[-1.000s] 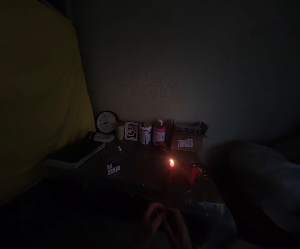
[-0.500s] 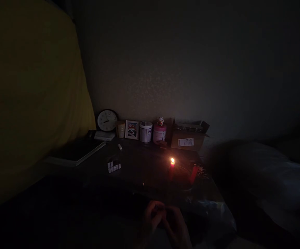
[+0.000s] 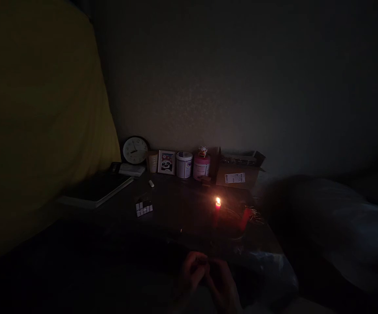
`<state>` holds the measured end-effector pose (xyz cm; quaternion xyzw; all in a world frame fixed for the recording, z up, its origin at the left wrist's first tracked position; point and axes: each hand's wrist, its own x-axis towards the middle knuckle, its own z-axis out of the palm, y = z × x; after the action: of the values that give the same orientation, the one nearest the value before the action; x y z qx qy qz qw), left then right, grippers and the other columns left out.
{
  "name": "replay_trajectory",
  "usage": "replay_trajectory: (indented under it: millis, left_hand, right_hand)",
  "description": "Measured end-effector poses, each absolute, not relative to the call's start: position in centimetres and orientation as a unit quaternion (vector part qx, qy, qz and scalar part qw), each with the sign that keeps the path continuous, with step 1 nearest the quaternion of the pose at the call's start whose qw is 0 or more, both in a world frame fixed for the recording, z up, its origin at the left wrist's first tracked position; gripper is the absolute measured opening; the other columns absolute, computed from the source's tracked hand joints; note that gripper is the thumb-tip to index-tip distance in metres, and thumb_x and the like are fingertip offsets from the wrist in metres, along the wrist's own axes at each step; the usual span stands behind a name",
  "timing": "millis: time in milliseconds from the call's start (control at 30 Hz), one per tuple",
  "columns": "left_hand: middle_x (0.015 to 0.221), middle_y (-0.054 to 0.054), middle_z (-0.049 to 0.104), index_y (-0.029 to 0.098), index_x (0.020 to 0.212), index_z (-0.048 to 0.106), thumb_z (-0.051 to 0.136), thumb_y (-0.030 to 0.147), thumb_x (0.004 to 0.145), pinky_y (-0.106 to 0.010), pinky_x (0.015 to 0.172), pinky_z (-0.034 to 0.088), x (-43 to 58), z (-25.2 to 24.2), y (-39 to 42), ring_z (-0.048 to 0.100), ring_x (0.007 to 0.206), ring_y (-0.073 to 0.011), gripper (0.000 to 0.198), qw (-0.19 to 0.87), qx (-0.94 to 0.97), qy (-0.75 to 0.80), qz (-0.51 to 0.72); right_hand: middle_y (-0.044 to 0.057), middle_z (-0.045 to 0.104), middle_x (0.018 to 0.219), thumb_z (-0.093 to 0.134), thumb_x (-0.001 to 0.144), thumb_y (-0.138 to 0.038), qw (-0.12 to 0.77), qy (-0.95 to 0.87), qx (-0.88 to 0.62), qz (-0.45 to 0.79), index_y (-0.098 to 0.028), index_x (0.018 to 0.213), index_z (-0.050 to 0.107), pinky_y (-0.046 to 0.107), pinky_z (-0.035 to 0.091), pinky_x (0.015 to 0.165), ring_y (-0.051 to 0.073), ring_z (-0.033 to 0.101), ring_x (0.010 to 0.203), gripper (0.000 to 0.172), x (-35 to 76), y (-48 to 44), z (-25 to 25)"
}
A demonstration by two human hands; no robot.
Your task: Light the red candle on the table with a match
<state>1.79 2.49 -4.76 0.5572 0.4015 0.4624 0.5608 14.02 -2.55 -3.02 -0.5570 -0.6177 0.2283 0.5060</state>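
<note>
Close together at the table's front edge are my left hand [image 3: 192, 272] and my right hand [image 3: 223, 281], their fingertips meeting. The fingers of both are bent into a pinch; darkness hides whatever may be between them. Beyond them a lit red candle [image 3: 217, 210] stands upright on the table, its flame burning. Right of it is another red piece [image 3: 245, 218], tilted, with several thin sticks [image 3: 256, 215] beside it. I cannot make out its exact kind.
Along the wall stand a round clock [image 3: 135, 150], a framed panda picture [image 3: 167, 163], a white tub [image 3: 184, 165], a pink-lidded tub [image 3: 201, 168] and an open cardboard box [image 3: 237, 178]. A white-keyed block [image 3: 144, 209] and a large book [image 3: 97, 192] lie at left.
The view has shifted very slightly. My hands stay together in nearly the same pose, and the candle keeps burning.
</note>
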Motion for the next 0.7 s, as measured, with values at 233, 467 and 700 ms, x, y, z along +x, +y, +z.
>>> replay_trajectory:
  millis: [233,467,700]
  left_hand:
    - [0.084,-0.003,0.064,0.019,0.086,0.064,0.056,0.024,0.068,-0.027,0.067,0.044,1.7,-3.7,1.9,0.06,0.078,-0.0193,0.02,0.549,0.561,0.398,0.475]
    - [0.082,-0.003,0.065,0.02,0.086,0.064,0.058,0.024,0.067,-0.027,0.067,0.044,1.8,-4.1,2.1,0.06,0.076,-0.0186,0.021,0.557,0.551,0.391,0.483]
    - [0.089,-0.005,0.065,0.019,0.084,0.066,0.058,0.026,0.066,-0.028,0.068,0.046,1.7,-4.9,2.5,0.06,0.079,-0.0201,0.02,0.554,0.561,0.386,0.478]
  right_hand:
    - [0.005,0.065,0.089,0.054,0.083,-0.036,0.517,-0.62,-0.55,0.213,-0.02,0.095,0.059,0.024,0.054,0.07,0.018,0.065,0.08,0.02,14.0,-2.5,-3.0]
    - [0.005,0.066,0.088,0.056,0.083,-0.035,0.516,-0.629,-0.543,0.207,-0.021,0.097,0.06,0.023,0.054,0.069,0.018,0.065,0.08,0.02,14.1,-2.3,-3.2]
    - [0.004,0.066,0.086,0.056,0.082,-0.036,0.524,-0.628,-0.543,0.187,-0.021,0.093,0.061,0.022,0.054,0.069,0.018,0.065,0.079,0.019,14.0,-2.3,-3.2]
